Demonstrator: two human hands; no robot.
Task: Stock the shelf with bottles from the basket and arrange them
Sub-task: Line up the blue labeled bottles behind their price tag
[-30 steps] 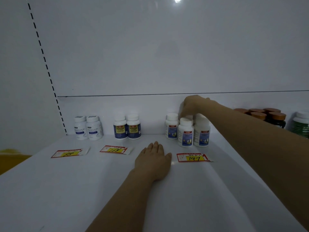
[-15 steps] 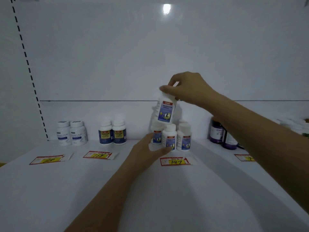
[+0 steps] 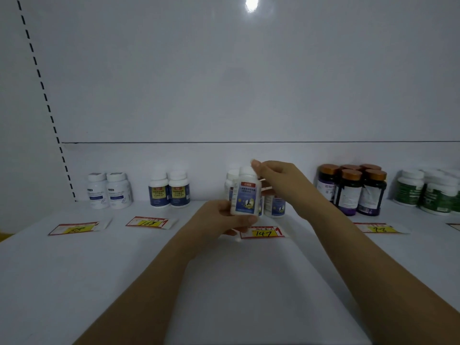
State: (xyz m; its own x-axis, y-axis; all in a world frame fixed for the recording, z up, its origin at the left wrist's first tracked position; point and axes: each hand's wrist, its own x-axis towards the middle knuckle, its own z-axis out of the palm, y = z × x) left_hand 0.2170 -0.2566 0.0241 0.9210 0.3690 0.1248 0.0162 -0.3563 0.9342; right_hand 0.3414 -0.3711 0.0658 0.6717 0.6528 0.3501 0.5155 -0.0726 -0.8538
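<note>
Stocking looks well underway: bottle groups (image 3: 169,190) stand along back edge of shelf (image 3: 99,270), price tags in front. You hold one white bottle (image 3: 245,197) off shelf, above tag 147 (image 3: 263,232), before matching group (image 3: 275,206). Your left hand (image 3: 224,215) wraps its base. Your right hand (image 3: 281,180) curls at cap, grip unclear. Left to do, likely: set it down, align. Basket not in view.
</note>
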